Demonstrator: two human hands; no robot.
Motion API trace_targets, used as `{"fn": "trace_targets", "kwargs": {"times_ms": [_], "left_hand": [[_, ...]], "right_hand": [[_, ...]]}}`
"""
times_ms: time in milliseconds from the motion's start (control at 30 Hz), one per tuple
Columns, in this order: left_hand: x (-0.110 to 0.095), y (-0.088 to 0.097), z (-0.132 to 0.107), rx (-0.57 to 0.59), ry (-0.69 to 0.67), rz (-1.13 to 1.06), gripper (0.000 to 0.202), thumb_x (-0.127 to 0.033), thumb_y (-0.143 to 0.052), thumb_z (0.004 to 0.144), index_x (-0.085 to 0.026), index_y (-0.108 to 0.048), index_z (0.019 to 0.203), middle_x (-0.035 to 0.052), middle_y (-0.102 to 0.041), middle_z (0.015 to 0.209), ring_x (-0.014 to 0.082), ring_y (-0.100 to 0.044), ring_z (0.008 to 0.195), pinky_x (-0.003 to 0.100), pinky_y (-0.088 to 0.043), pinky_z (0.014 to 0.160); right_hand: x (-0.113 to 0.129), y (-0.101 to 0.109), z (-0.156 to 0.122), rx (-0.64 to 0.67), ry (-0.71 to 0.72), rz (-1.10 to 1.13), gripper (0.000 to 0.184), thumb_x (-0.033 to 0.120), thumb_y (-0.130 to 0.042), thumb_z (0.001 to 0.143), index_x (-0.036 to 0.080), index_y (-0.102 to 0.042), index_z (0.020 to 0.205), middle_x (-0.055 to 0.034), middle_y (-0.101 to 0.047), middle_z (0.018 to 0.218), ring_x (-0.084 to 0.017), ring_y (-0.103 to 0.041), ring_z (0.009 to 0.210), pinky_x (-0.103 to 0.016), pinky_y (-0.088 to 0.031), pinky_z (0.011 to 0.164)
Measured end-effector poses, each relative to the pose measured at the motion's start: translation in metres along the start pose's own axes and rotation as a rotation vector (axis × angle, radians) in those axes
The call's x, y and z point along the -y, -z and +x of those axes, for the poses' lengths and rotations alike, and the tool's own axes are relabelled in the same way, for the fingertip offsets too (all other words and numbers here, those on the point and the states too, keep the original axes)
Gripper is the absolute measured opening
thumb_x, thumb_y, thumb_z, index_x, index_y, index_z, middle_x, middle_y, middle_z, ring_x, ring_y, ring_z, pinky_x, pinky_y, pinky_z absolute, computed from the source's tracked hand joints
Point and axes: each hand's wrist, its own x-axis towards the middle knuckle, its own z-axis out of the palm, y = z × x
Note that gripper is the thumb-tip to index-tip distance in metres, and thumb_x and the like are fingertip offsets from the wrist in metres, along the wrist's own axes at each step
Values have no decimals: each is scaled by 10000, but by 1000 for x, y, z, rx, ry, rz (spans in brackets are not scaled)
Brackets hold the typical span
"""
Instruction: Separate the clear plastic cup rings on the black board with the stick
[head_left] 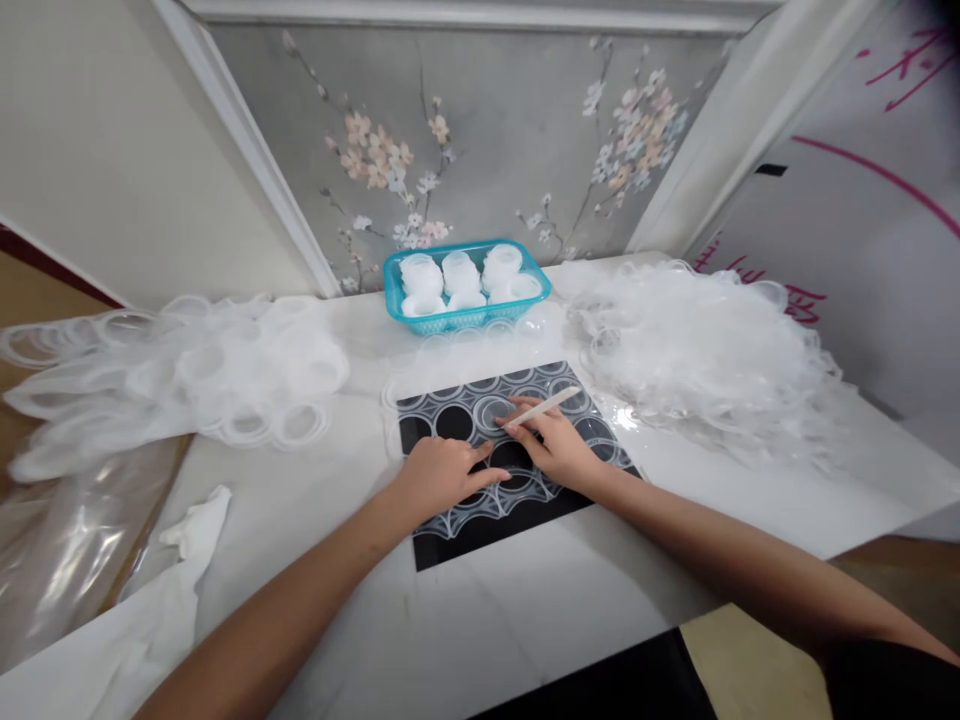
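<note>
A clear plastic sheet of round moulded rings (480, 410) lies on a black mat (495, 530) in the middle of the white table. My left hand (442, 472) rests flat on the sheet, fingers stretched out, pressing it down. My right hand (551, 440) is closed around a thin white stick-like tool (546, 405), whose tip points away to the upper right, over the sheet. The two hands nearly touch.
A turquoise basket (465, 318) with stacks of white plastic rings stands at the back. Large heaps of clear plastic rings lie at the left (225, 380) and right (697, 350). A white glove or cloth (199, 525) lies near the left. The wall is close behind.
</note>
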Motion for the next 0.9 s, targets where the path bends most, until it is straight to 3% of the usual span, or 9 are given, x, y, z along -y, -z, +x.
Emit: {"fn": "trace_targets", "kwargs": {"times_ms": [300,467,533,600,633,733,900], "left_hand": [[-2,2,1,18,23,-31,607,-668,-290,888,-263,-612,1204,48,-722,852,224,-672,792,258,-356,556],[-3,7,4,76,16,-12,675,-723,-271,851,-255,-653,1153,57,-714,765,232,-665,714,269,-354,552],[-3,10,5,95,27,-7,705,-740,-268,837,-254,-638,1189,63,-708,742,233,-658,712,271,-364,564],[-3,12,6,107,40,-6,733,-749,-263,830,-247,-603,1243,72,-707,750,237,-655,734,273,-374,577],[-2,13,6,115,48,-9,743,-754,-258,827,-248,-595,1254,77,-711,772,239,-655,744,275,-377,581],[-1,17,8,146,65,-43,727,-751,-244,834,-268,-613,1233,76,-719,830,233,-655,769,275,-388,591],[1,13,7,115,57,-66,652,-704,-279,867,-273,-631,1206,56,-716,826,201,-645,761,260,-382,586]], "right_hand": [[1,-2,-5,-24,1,-43,219,245,-450,935,201,-654,1002,-87,-698,1063,-271,-560,1168,-444,-483,923],[2,5,9,35,237,-348,196,125,-510,857,249,-642,932,-40,-721,1011,-273,-472,1233,-516,-296,1072],[-6,22,27,-111,153,-403,207,104,-509,837,238,-646,914,-63,-721,913,-274,-515,1155,-513,-324,1028],[-15,44,41,-402,-82,-376,223,128,-449,875,204,-654,830,-91,-706,906,-276,-562,1039,-500,-387,919],[-19,53,45,-462,-133,-339,229,167,-448,891,196,-653,792,-90,-702,918,-268,-574,998,-480,-403,887],[-20,63,35,-344,-132,-261,247,259,-517,879,195,-629,669,-60,-700,815,-248,-604,901,-431,-417,854],[-13,38,8,-136,-248,-7,204,332,-544,875,195,-646,765,-32,-694,671,-212,-650,717,-336,-477,693]]}}
